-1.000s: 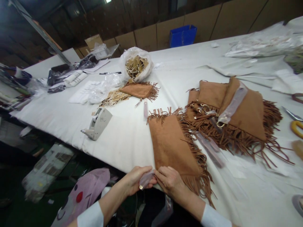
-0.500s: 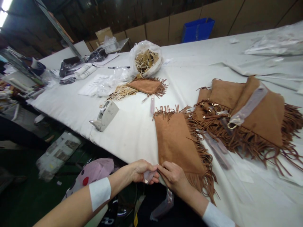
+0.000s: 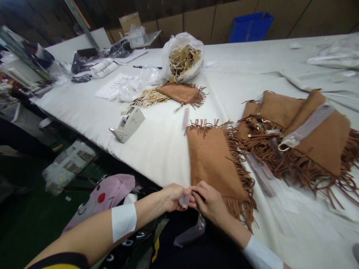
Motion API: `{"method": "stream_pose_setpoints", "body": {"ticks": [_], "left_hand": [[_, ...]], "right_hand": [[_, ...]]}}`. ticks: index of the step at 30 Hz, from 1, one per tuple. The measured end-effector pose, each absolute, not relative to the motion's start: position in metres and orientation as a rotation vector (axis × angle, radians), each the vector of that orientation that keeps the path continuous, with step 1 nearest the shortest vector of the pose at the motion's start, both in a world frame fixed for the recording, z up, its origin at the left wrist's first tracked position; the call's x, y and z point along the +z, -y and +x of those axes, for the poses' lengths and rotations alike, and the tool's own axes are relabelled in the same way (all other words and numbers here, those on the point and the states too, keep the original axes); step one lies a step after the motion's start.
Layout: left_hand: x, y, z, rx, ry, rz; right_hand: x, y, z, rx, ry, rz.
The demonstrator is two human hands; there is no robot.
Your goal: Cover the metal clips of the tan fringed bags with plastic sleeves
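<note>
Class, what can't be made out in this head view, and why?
All in the head view:
Fringed pouch: near edge partly hidden behind the right hand.
Marks on the tape dispenser: too small to read.
Plastic bundle: cut off by the right edge.
Grey object, bottom right: mostly outside the right edge.

Right before you, a fringed pouch [image 3: 214, 160] lies on the table [image 3: 162, 157] at its near edge, your left hand [image 3: 179, 197] and right hand [image 3: 210, 201] meeting by its near-left corner, a wrapped strip [image 3: 184, 201] in your left. To the pouch's right lies a stack of pouches [image 3: 328, 149]; to its left stands a tape dispenser [image 3: 130, 125]. Farther back, a folded pouch [image 3: 179, 91] lies in front of an open bag [image 3: 198, 42]. A bin [image 3: 249, 28] sits behind the table's far edge, right of the bag.
</note>
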State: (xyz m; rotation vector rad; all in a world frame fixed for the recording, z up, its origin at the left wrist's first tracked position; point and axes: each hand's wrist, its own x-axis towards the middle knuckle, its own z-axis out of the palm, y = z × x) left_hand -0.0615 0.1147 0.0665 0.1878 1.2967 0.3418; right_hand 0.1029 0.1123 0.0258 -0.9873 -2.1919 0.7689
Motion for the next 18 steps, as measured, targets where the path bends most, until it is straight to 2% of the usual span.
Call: {"method": "stream_pose_setpoints", "body": {"ticks": [10,18], "left_hand": [[0.059,-0.073,-0.054,0.585,-1.248,0.335],[0.047,-0.054,-0.047,0.723,-1.205,0.420]], "right_hand": [[0.021,-0.097,0.125,0.694,2.299,-0.855],[0.019,-0.081,0.134,0.429,2.442,-0.872]]}}
